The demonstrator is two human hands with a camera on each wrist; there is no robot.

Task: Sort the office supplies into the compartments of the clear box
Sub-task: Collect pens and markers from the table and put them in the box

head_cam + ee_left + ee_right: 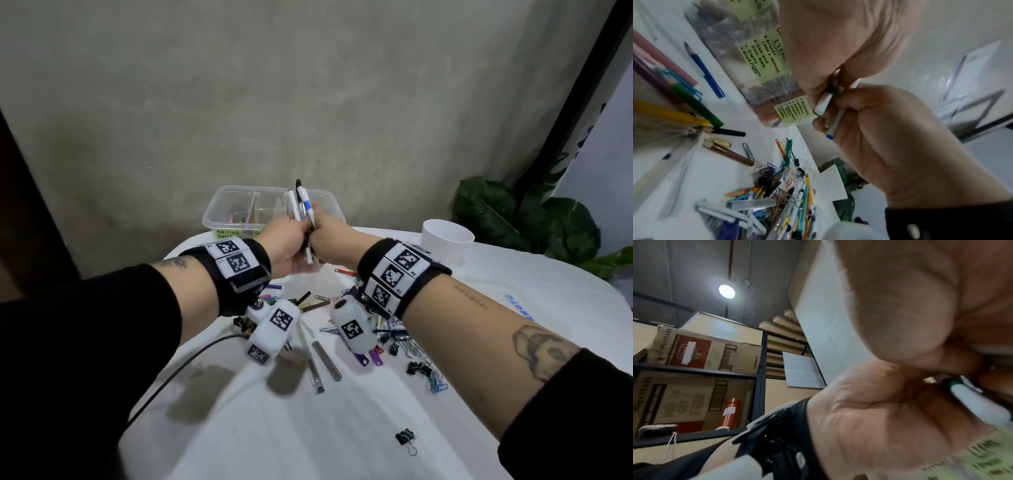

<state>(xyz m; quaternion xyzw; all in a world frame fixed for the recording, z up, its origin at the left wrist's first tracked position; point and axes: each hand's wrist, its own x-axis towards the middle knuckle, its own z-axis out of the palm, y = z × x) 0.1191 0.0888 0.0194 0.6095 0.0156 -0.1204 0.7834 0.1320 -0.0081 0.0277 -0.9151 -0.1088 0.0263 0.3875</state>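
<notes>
Both hands meet above the table just in front of the clear box (236, 209). Together they hold an upright bundle of pens (302, 205), white barrels with black and blue ends. My left hand (286, 240) curls round the bundle from the left, and my right hand (329, 234) grips it from the right. The left wrist view shows the left hand (838, 48) and the right hand (890, 138) wrapped round white pens (823, 104) beside the box (731, 37) with its green labels. In the right wrist view a white pen (978, 405) pokes out between the two hands.
Loose supplies (387, 335) lie scattered on the white cloth (479, 342) under my wrists: paper clips, binder clips, pens and pencils. A lone binder clip (406, 440) lies nearer me. A white cup (447, 236) and a green plant (513, 212) stand at the right, and a black cable (164, 377) runs left.
</notes>
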